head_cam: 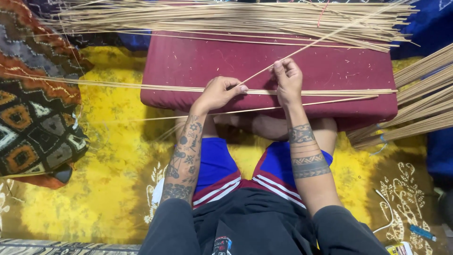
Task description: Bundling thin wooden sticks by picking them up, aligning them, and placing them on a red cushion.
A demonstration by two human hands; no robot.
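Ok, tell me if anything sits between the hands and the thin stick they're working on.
Nothing visible does. The left hand and right hand both already pinch the thin stick over the maroon cushion, just above a flat row of sticks.

The stick pile (226, 19) runs off the top edge; the side bundle (415, 108) off the right.

Maroon cushion (198, 66) serves as work surface, resting on yellow patterned floor cloth (118, 156). Row of thin cane strips (330, 92) lies across cushion front; big strip bundle (226, 19) along far edge, possibly overhanging. Patterned pillow (33, 118) left on cloth.
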